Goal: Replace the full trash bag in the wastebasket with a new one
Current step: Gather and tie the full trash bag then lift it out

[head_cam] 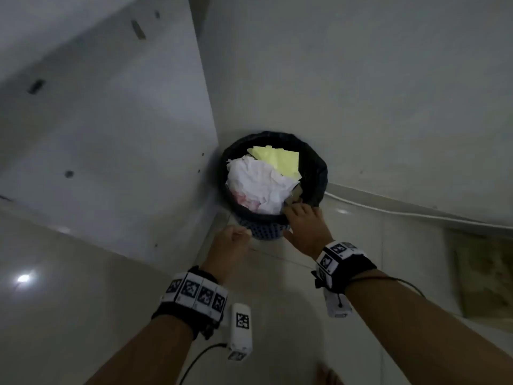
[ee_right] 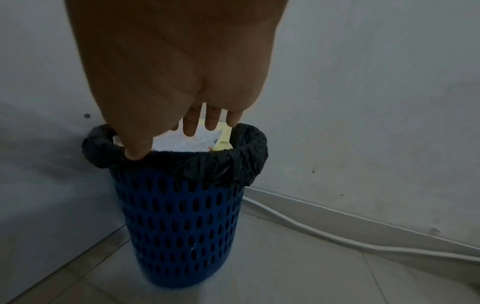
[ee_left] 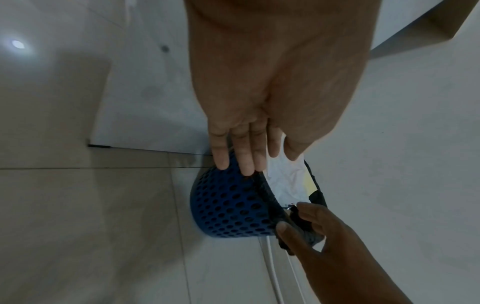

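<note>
My left hand (ee_left: 259,123), fingers straight and together, fingertips against the blue wastebasket (ee_right: 179,226) wall just under its rim. Basket stands on the floor in a wall corner, lined with the black trash bag (ee_right: 241,156), white crumpled paper (head_cam: 258,184) and yellow sheet (head_cam: 280,159) heaped inside. My right hand (ee_left: 311,230) pinches the bag's folded edge at the near rim.

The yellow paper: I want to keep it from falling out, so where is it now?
In the head view the yellow paper lies at the far side of the black trash bag, behind the crumpled white paper.
</note>
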The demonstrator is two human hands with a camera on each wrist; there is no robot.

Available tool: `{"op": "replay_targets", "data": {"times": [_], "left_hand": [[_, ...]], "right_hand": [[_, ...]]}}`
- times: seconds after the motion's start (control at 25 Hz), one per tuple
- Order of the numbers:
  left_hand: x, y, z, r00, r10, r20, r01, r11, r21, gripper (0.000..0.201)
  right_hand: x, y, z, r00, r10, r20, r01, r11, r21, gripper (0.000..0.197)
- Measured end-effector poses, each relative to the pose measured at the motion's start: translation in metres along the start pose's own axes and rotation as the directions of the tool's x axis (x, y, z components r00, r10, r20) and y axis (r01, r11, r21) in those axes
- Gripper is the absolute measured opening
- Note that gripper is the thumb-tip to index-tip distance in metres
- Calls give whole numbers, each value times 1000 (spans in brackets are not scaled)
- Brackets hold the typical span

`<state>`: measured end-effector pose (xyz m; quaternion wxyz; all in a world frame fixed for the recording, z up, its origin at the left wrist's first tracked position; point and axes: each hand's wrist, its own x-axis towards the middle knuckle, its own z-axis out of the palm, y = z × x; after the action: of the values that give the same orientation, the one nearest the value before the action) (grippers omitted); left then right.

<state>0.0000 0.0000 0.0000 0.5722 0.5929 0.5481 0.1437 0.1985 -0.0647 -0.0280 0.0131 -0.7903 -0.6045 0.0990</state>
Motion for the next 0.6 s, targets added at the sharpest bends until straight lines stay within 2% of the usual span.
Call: {"op": "replay_targets", "data": {"times": [0.16,0.28,0.4,0.52,0.6], "left_hand": [[50,-33,19,997,-72,27,74,993,-94,28],[57,-51,33,989,-50,140,88,956,-278,30],[46,-70,41,967,-37,254,141,904,-403,44],[18,-91,46,954,-13,300,174,839,-515,35],[6,-108,49,954,6,299,173,804,-569,32]], "right_hand": [[21,4,40,982,-125,-144,99,980,-174,27],[20,9,53,938,-218,-270,153,958,-241,23],[-4,5,47,942,-273,-197,238,954,-182,15],[-40,1,42,954,-297,-49,289,949,-122,18],[-55,1,42,942,-335,9,334,938,-94,23]]}}
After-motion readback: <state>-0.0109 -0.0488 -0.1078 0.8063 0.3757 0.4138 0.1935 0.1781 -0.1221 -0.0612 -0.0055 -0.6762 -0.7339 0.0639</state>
